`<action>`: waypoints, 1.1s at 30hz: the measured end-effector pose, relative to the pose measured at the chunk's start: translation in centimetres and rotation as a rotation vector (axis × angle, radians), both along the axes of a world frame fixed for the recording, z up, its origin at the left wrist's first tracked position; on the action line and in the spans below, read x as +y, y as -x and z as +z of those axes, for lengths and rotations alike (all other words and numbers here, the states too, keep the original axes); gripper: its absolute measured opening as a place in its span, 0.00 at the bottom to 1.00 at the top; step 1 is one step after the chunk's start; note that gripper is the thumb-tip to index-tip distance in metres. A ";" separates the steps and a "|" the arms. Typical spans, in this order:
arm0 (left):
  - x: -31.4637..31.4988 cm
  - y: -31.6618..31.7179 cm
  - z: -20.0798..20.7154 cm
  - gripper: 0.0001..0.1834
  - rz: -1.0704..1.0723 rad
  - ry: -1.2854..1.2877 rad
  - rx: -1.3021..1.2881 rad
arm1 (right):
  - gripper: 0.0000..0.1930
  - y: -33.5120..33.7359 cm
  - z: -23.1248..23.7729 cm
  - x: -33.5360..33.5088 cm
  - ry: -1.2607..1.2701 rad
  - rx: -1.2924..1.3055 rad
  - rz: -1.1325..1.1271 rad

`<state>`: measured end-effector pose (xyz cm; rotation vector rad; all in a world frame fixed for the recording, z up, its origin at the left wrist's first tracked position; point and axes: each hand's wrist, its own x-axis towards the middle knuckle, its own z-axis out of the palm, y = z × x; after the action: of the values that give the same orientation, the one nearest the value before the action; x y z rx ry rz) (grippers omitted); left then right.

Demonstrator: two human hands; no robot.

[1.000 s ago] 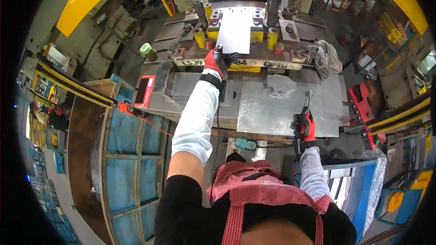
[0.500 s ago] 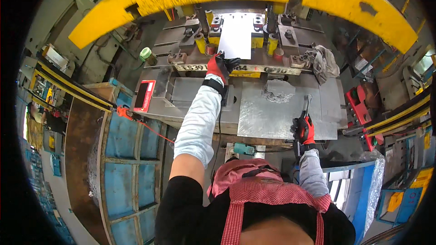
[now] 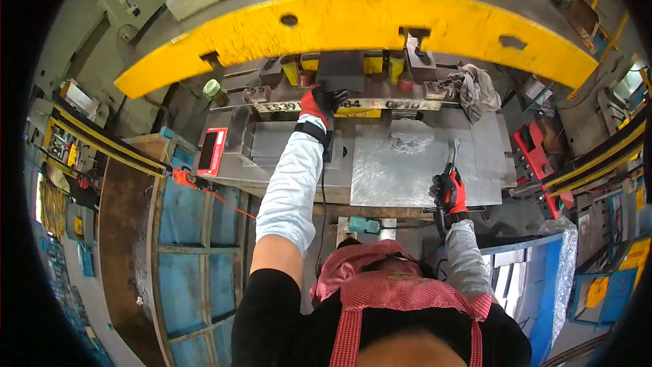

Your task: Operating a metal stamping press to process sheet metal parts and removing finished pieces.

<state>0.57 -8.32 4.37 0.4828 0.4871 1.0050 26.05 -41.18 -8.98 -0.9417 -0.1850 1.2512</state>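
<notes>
Slim grey metal tool [image 3: 451, 158]: curved-headed; over the flat silver metal sheet [image 3: 380, 183];
Red-and-black gloved right hand [image 3: 449, 194]: fingers clamped round the tool's handle;
Red-and-black gloved left hand [image 3: 323, 103]: at the near edge of the dark rectangular plate [image 3: 341, 70]; cannot tell whether its fingers grip it;
Yellow metal beam [image 3: 360, 22]: hides the plate's far end;
Crumpled grey cloth [image 3: 477, 92]: right of the plate.

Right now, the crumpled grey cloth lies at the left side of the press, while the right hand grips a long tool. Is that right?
Not quite. The head view shows the crumpled grey cloth at the right side of the press, while the right hand grips a long tool.
</notes>
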 end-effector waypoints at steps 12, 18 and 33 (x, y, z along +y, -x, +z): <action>2.3 0.4 -1.9 0.19 -0.043 -0.088 -0.019 | 0.06 -0.2 -2.0 0.2 -0.001 -0.095 -0.076; 3.3 1.8 -3.1 0.17 0.073 -0.134 0.082 | 0.05 1.7 0.8 1.1 -0.037 -0.228 -0.118; -1.9 0.0 2.4 0.18 -0.102 0.113 -0.059 | 0.09 5.3 19.6 31.6 -0.414 -0.801 0.409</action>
<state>0.55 -10.19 6.76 0.3724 0.4590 0.8860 20.80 -9.56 10.64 -1.0192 -1.2693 1.0693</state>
